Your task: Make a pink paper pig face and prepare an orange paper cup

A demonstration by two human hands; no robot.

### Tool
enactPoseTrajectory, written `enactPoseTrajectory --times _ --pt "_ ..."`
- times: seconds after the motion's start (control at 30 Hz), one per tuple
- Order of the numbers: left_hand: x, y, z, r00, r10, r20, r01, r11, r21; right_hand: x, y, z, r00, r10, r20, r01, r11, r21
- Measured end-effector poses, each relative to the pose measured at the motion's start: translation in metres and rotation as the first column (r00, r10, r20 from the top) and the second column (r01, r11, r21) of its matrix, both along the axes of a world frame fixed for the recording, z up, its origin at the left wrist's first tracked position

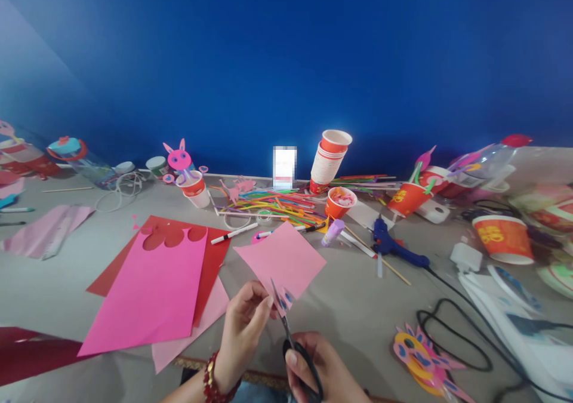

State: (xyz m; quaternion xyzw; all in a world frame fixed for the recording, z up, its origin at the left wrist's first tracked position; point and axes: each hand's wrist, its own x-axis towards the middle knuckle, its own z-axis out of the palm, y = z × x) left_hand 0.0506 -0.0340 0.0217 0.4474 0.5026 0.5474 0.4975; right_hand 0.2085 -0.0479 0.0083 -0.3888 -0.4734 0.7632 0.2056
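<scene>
Near the front edge of the table, my left hand (245, 325) pinches the lower corner of a light pink paper sheet (286, 254). My right hand (316, 361) is closed round the black handles of a pair of scissors (289, 334). The scissor blades point up and away from me, slightly apart, at the lower edge of the pink sheet. Small blue marks show on the paper just right of the blades. A red bead bracelet circles my left wrist.
Bright pink paper (152, 295) lies over red sheets at left. Pipe cleaners (277, 206), a cup of scraps (340, 203) and stacked cups (329, 164) stand behind. A blue glue gun (396, 248), its cord and a pink-yellow craft figure (418, 355) are at right.
</scene>
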Motion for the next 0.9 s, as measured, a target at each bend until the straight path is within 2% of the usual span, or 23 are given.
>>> enactPoseTrajectory --times 0.27,0.9 --pt "0.0048 -0.0013 0.0010 0.999 0.021 0.028 -0.021 1.000 0.009 -0.0011 -0.0028 -0.0011 0.999 -0.031 -0.032 0.030 0.999 -0.043" --pt "0.0051 -0.0021 0.0020 1.000 0.015 0.027 -0.015 1.000 0.012 -0.0005 -0.0003 0.0037 1.000 -0.010 0.024 0.010 1.000 0.011"
